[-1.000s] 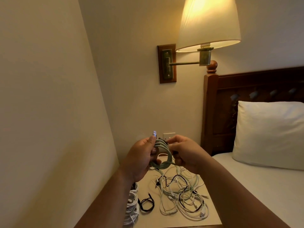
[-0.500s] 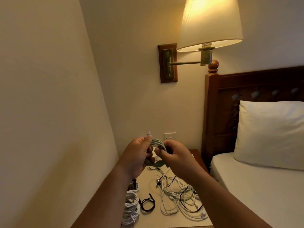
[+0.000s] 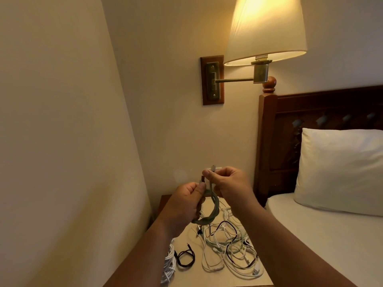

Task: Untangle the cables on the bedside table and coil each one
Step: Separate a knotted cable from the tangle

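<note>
- Above tabletop (image 3: 192,276), between left hand (image 3: 184,204) and right hand (image 3: 230,183): held coil (image 3: 211,212).
- On tabletop: tangle (image 3: 228,251) at right, small coil (image 3: 186,258) beside it, edge coil (image 3: 169,266) leftmost.
- Right of tabletop: bed (image 3: 310,235).

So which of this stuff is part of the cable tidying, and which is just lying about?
Job: green cable, gripped by left hand and right hand; tangled cables; black coil; white coil; bedside table.
Lying about: lamp; pillow; headboard.
</note>
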